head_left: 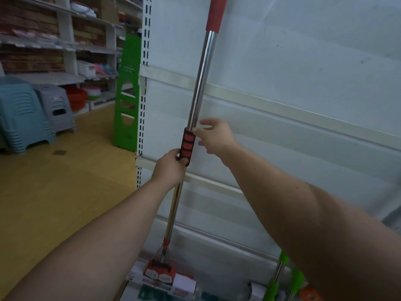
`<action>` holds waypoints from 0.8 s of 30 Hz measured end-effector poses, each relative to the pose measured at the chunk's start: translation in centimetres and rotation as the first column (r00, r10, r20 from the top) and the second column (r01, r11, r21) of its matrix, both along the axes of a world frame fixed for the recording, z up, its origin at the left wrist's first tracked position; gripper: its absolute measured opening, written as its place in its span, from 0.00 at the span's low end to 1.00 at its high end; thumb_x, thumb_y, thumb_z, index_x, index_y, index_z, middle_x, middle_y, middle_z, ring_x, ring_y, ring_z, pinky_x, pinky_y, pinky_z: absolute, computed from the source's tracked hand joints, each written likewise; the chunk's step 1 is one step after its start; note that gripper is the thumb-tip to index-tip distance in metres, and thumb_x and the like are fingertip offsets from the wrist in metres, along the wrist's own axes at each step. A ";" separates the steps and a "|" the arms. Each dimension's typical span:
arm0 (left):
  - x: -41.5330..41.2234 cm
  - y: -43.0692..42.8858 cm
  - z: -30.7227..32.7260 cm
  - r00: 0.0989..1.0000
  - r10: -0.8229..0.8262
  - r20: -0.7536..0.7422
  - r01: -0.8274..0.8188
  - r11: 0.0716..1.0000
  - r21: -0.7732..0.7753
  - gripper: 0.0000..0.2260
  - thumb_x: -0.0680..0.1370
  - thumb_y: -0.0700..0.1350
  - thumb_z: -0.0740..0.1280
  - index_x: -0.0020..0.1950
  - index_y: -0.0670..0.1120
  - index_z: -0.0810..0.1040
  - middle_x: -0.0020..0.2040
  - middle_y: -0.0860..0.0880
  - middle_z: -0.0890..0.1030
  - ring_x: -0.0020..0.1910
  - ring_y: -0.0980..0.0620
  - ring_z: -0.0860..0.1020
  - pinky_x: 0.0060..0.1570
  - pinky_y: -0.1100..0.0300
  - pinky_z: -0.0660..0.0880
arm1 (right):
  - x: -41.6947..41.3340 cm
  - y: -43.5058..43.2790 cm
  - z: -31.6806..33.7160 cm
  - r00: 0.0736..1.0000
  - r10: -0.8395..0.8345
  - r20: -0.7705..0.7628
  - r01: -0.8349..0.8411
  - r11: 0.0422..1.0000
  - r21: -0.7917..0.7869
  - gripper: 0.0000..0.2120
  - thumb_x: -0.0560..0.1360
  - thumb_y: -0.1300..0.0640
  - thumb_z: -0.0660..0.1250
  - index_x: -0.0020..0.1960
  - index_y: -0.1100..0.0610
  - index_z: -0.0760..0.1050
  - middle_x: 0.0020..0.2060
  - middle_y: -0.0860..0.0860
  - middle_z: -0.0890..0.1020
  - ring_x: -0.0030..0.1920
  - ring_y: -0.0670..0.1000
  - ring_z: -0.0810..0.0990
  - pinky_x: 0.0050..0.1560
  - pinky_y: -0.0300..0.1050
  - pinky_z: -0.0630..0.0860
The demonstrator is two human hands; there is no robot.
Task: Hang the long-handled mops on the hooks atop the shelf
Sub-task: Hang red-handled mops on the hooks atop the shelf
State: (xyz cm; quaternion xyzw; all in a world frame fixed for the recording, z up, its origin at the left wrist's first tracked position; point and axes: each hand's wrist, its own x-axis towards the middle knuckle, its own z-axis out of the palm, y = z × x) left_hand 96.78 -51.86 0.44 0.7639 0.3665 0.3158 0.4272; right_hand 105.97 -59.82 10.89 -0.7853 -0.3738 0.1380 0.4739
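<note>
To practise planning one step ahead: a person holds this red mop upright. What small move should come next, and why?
Probably close the right hand round the pole: it is open beside it, and only the left hand grips the sleeve.

Head-worn, close, facing the shelf (303, 61)

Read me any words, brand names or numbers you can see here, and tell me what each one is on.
Nothing here can be read.
Labels on the red mop head: print too blurred.
Print on the white packaging beneath it: too blurred.
Marks low on the green stand: too small.
</note>
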 end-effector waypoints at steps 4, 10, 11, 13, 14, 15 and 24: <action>-1.5 -1.1 -1.9 0.999 0.024 -0.039 -0.026 0.999 -0.039 0.20 0.82 0.52 0.63 0.73 0.49 0.71 0.63 0.47 0.78 0.57 0.46 0.77 0.51 0.56 0.73 | -0.2 -2.0 -2.4 0.998 -0.013 -0.061 0.012 1.000 -0.019 0.22 0.79 0.50 0.70 0.71 0.54 0.74 0.61 0.54 0.82 0.58 0.57 0.84 0.54 0.52 0.81; -3.9 -4.9 -4.4 0.994 0.045 -0.096 -0.049 0.998 -0.043 0.17 0.79 0.53 0.68 0.66 0.49 0.77 0.60 0.49 0.80 0.56 0.48 0.78 0.55 0.54 0.74 | -0.8 -7.1 -4.9 0.985 -0.055 -0.162 0.056 0.998 0.006 0.19 0.79 0.50 0.71 0.66 0.57 0.77 0.55 0.57 0.85 0.52 0.58 0.86 0.34 0.40 0.72; -4.2 -5.9 -4.8 0.993 0.042 -0.106 -0.048 0.998 -0.049 0.17 0.79 0.53 0.68 0.66 0.49 0.77 0.60 0.48 0.81 0.57 0.47 0.78 0.56 0.53 0.75 | -0.9 -8.3 -5.2 0.985 -0.054 -0.162 0.056 0.998 0.004 0.19 0.79 0.49 0.71 0.65 0.57 0.78 0.54 0.57 0.85 0.51 0.57 0.86 0.35 0.40 0.72; -4.7 -8.0 -5.5 0.993 0.025 -0.114 -0.032 0.997 -0.064 0.17 0.79 0.52 0.68 0.66 0.48 0.78 0.61 0.48 0.81 0.58 0.46 0.79 0.57 0.52 0.75 | -1.0 -10.6 -5.6 0.984 -0.062 -0.166 0.061 0.998 -0.012 0.18 0.78 0.48 0.71 0.63 0.56 0.79 0.53 0.57 0.86 0.48 0.56 0.86 0.38 0.44 0.75; -4.8 -9.3 -5.7 0.993 0.013 -0.114 -0.022 0.997 -0.074 0.17 0.80 0.52 0.68 0.66 0.48 0.78 0.62 0.48 0.81 0.58 0.46 0.79 0.56 0.53 0.75 | -1.1 -11.8 -5.7 0.982 -0.068 -0.178 0.065 0.998 -0.023 0.17 0.78 0.48 0.71 0.63 0.56 0.79 0.52 0.57 0.86 0.47 0.56 0.86 0.39 0.44 0.75; -4.9 -10.7 -5.9 0.994 0.005 -0.109 -0.015 0.996 -0.086 0.17 0.80 0.52 0.68 0.66 0.48 0.78 0.62 0.48 0.80 0.58 0.47 0.79 0.55 0.54 0.74 | -1.2 -13.1 -5.9 0.978 -0.070 -0.197 0.064 0.997 -0.033 0.17 0.78 0.48 0.70 0.62 0.56 0.79 0.51 0.57 0.87 0.45 0.56 0.86 0.38 0.43 0.75; -5.9 -26.2 -5.6 0.992 0.030 -0.120 -0.046 0.990 -0.130 0.16 0.79 0.53 0.69 0.65 0.49 0.78 0.55 0.51 0.80 0.56 0.48 0.78 0.56 0.54 0.74 | -2.0 -27.3 -8.3 0.942 -0.008 -0.336 -0.015 0.998 -0.065 0.11 0.81 0.52 0.67 0.58 0.58 0.79 0.47 0.54 0.82 0.42 0.55 0.80 0.35 0.43 0.71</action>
